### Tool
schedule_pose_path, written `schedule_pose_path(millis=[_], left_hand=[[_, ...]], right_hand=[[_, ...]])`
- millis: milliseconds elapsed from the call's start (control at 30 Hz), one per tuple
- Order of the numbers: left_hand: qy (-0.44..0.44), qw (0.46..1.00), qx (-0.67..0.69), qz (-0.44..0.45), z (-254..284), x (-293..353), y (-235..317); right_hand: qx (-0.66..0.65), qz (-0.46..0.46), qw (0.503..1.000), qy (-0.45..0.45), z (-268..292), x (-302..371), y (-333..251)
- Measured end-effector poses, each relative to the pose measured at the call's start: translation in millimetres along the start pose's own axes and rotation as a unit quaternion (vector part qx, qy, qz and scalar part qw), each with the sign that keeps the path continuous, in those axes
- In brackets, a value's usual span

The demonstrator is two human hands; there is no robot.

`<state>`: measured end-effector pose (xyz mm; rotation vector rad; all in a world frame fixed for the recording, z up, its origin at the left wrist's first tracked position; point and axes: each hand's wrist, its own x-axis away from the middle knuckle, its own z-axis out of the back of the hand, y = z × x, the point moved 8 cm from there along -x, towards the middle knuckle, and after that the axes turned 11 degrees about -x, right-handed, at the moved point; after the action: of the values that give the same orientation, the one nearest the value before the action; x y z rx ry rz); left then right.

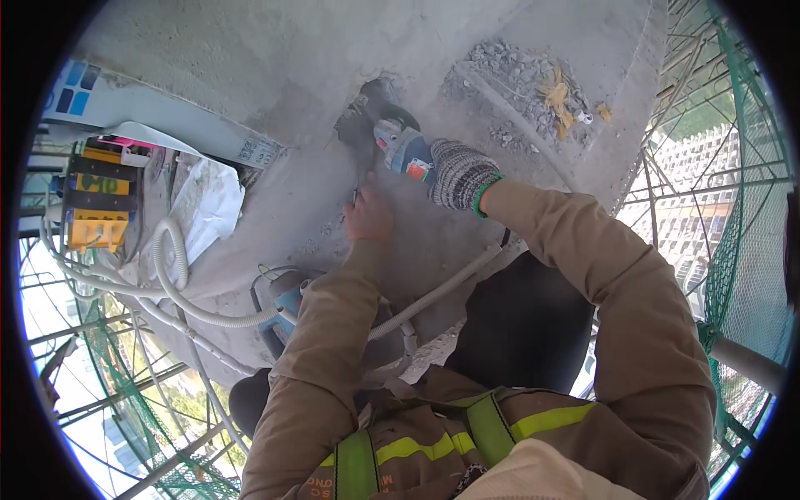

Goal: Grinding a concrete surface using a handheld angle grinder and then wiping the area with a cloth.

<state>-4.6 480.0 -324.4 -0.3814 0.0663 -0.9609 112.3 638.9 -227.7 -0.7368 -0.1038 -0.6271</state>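
Through the head camera, I look down on two hands at work against a grey concrete surface (300, 50). My right hand (464, 173), in a speckled grey knit glove with a green cuff, wraps firmly around the body of an angle grinder (404, 152); the fingers close over its casing with no gap I can make out. The grinder lies at the right edge of a dark, ragged hollow (352, 129) in the concrete, its head pointing up and left. Its casing is hard and smooth, blue and grey with a red-orange patch.

My left hand (369, 218) is bare and sits just below the hollow, near the grinder, fingers pointing up toward a dark groove. I cannot tell how far they are open or whether they grip anything; haze and shadow blur the fingertips.

To the right lies loose, angular rubble (510, 79), pale grey and gritty, with crumpled yellow-brown scraps (557, 100) on it. Near my left forearm is a blue machine (287, 298), with a ribbed, pale flexible hose (212, 317) curving beside it. Farther left, a creased white sheet (212, 200) lies near a yellow-and-black case (98, 229).
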Motion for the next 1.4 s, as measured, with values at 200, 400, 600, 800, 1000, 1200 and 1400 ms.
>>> schedule_pose_path(millis=[200, 400, 600, 800, 1000, 1200, 1400], left_hand=[[0.003, 1.0, -0.012, -0.018, -2, -4, 1], [0.008, 1.0, 0.011, -0.015, -17, -3, 3], [-0.066, 0.99, 0.127, 0.009, -33, -18, -4], [-0.126, 0.976, 0.155, -0.091, -28, -11, 4], [-0.032, 0.998, 0.049, 0.0, -3, -5, 1], [-0.043, 0.999, 0.014, 0.002, 0, -3, -4], [-0.05, 0.999, -0.006, 0.002, -3, -5, 0]], right_hand=[[-0.007, -0.03, 0.999, -0.043, 10, 14, -2], [0.064, -0.032, 0.997, -0.038, 18, 19, -25], [0.033, -0.081, 0.996, -0.007, 24, 24, -47], [0.013, -0.086, 0.996, 0.031, 18, 15, -58], [-0.01, -0.039, 0.998, 0.046, 9, 2, -58], [-0.016, -0.044, 0.998, 0.042, 6, -8, -50], [-0.02, -0.044, 0.999, 0.012, 2, -15, -44]])
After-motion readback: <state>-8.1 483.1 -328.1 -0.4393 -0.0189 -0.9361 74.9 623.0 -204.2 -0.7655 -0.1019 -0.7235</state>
